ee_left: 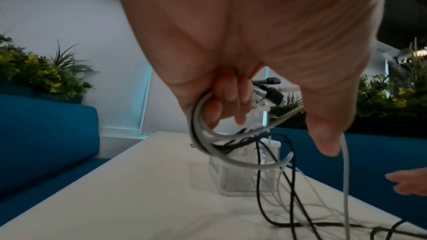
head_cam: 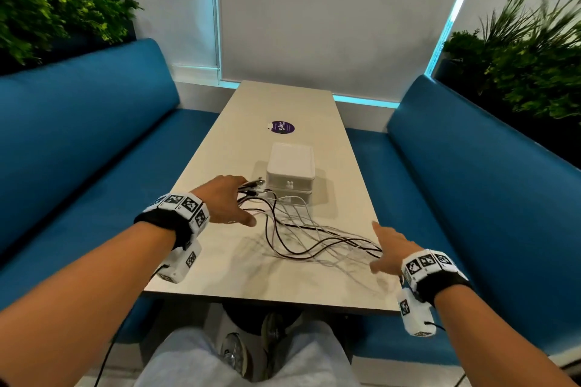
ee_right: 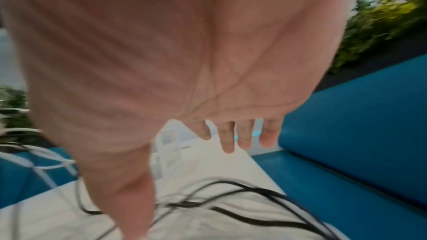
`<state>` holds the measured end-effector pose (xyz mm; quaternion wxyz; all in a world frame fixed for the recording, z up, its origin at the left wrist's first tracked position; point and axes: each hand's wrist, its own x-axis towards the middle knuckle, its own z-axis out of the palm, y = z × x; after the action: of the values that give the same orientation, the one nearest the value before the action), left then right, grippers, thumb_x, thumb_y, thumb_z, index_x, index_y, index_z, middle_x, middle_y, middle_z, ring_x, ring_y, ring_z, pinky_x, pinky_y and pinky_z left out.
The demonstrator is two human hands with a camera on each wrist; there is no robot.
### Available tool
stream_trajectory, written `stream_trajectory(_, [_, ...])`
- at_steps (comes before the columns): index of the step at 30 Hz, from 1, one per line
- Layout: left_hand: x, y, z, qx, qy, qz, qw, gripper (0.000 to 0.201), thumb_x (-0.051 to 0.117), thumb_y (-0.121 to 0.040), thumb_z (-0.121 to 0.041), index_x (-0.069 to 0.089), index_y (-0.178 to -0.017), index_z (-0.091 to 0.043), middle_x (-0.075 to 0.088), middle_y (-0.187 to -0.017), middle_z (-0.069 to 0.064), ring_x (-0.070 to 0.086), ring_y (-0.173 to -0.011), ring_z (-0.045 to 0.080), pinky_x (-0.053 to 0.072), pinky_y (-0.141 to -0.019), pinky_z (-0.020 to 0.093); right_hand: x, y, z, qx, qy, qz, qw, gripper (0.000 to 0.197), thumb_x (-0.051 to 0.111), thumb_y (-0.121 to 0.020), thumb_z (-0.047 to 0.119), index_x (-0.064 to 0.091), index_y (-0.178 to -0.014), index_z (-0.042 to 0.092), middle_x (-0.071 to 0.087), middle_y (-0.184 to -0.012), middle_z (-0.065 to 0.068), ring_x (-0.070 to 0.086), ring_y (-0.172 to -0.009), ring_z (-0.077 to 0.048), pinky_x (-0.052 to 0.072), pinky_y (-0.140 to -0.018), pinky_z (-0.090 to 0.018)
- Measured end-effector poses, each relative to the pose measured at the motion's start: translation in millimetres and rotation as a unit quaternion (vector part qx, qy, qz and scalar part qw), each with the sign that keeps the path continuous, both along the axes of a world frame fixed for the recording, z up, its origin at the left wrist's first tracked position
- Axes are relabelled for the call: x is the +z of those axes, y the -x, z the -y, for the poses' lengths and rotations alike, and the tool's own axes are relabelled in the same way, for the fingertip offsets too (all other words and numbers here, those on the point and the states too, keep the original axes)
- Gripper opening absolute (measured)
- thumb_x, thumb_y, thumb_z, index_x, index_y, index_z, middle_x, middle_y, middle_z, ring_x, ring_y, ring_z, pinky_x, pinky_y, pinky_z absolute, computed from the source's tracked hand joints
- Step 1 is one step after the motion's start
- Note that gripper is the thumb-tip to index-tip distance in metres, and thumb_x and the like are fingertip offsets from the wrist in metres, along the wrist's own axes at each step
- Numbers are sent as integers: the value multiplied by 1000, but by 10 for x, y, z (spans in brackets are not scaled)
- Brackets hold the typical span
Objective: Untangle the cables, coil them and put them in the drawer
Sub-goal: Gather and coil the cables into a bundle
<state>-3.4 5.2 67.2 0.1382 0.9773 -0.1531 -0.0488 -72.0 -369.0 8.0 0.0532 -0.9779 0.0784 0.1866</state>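
A tangle of black and white cables (head_cam: 301, 229) trails across the light table (head_cam: 220, 261) in front of a small white drawer box (head_cam: 290, 171). My left hand (head_cam: 224, 199) is raised just left of the box. Its curled fingers (ee_left: 227, 98) grip a bunch of the cables (ee_left: 208, 145) near their plug ends (head_cam: 253, 185), and the thumb sticks out straight. My right hand (head_cam: 390, 248) hovers near the table's right edge over the far end of the cables (ee_right: 231, 205), fingers (ee_right: 227, 137) straight and spread, holding nothing.
Blue benches (head_cam: 78, 141) run along both sides of the narrow table, with plants (head_cam: 47, 9) behind them. A purple round sticker (head_cam: 282, 127) lies on the table beyond the drawer box. My knees sit under the table's near edge.
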Motion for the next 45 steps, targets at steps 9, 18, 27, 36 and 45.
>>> stream_trajectory(9, [125, 80, 65, 26, 192, -54, 980, 34, 57, -93, -52, 47, -100, -20, 57, -90, 0, 53, -78, 15, 41, -69, 34, 446, -189, -1439, 180, -215, 186, 942, 108, 70, -65, 73, 15, -151, 36, 22, -158, 9, 26, -143, -17, 27, -117, -43])
stream_trajectory(18, [180, 139, 116, 52, 497, -52, 865, 20, 47, -102, -35, 53, -86, -23, 42, -59, -8, 36, -50, 12, 31, -50, 30, 414, -335, -2203, 220, -222, 207, 927, 71, 74, -74, 55, 50, -134, 25, 60, -133, -3, 52, -126, -23, 43, -103, -36])
stream_trajectory(27, [235, 119, 61, 63, 392, 55, 916, 32, 37, -104, -40, 43, -78, -23, 46, -63, -6, 39, -54, 14, 32, -53, 31, 277, -324, -1951, 243, -190, 150, 939, 31, 55, -93, 48, 65, -86, 19, 70, -87, -5, 64, -83, -24, 52, -77, -38])
stream_trajectory(36, [188, 30, 63, 119, 369, 115, 915, 34, 34, -105, -40, 51, -87, -17, 53, -65, -2, 48, -57, 16, 32, -52, 30, 562, -295, -1939, 201, -239, 100, 945, 55, 37, -88, 73, 55, -94, 21, 63, -81, -1, 58, -68, -19, 48, -66, -35])
stream_trajectory(45, [119, 76, -48, 148, 374, 145, 904, 43, 35, -104, -44, 44, -70, -17, 52, -62, 1, 45, -55, 19, 34, -51, 32, 451, -242, -1719, 208, -220, 24, 953, 29, 44, -98, 43, 60, -95, 18, 61, -89, 0, 62, -71, -20, 59, -68, -39])
